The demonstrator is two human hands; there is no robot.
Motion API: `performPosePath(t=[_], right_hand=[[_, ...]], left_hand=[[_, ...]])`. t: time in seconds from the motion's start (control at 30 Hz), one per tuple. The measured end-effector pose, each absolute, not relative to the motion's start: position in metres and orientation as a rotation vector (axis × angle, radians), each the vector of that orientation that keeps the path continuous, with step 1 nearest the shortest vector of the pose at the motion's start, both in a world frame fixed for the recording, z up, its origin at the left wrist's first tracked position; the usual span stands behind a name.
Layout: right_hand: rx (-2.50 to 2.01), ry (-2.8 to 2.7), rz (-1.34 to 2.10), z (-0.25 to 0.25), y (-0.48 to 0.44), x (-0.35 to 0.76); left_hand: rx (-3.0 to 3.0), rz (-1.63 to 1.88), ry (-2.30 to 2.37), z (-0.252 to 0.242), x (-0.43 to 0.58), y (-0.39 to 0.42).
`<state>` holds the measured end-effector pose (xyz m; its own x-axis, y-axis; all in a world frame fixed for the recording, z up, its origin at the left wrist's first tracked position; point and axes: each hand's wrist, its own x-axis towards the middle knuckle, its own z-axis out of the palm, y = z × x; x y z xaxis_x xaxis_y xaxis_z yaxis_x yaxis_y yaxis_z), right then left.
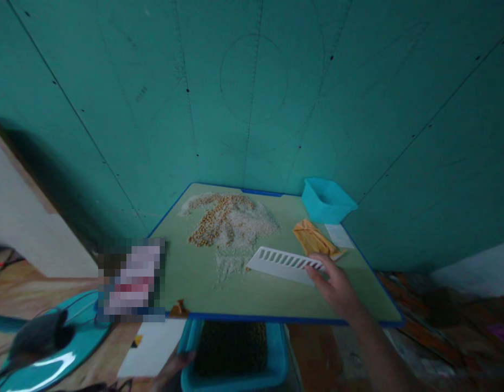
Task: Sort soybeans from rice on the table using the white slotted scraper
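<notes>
My right hand [333,283] is closed around the right end of a white slotted plastic strip [282,265]. The strip's long edge rests on or just above the pale green tabletop [219,302], and its left end is beside a thin scatter of white grains. Behind it spreads a heap of white rice-like grains [254,220] mixed with round tan beans [213,220]. Below the table's front edge, my left hand [174,370] is at the left rim of a blue basin [278,375]; it is dim and blurred, so its grip is unclear. Dark granular contents [231,348] fill the basin.
An orange cloth [315,238] lies near my right hand, with a white paper [339,236] beside it. At the back right corner stands a turquoise bin [327,201]. A brown scrap [179,308] sits on the front edge. The green wall [252,109] rises behind the table.
</notes>
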<state>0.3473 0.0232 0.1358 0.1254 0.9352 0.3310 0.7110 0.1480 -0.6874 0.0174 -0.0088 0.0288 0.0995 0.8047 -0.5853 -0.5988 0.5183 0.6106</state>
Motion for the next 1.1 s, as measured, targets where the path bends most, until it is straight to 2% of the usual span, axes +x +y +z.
performPosePath(t=[0.17,0.47,1.1], right_hand=[[-1.588,-1.638,0.385,0.137,0.022,0.347],[-1.628,-1.608,0.443,0.137,0.02,0.344],[-1.547,-1.77,0.402,0.143,0.017,0.32]], left_hand=[[0.269,0.926,0.922,0.023,0.013,-0.008],[0.204,1.076,1.033,0.055,0.026,-0.014],[0.198,1.042,0.993,0.052,0.022,-0.012]])
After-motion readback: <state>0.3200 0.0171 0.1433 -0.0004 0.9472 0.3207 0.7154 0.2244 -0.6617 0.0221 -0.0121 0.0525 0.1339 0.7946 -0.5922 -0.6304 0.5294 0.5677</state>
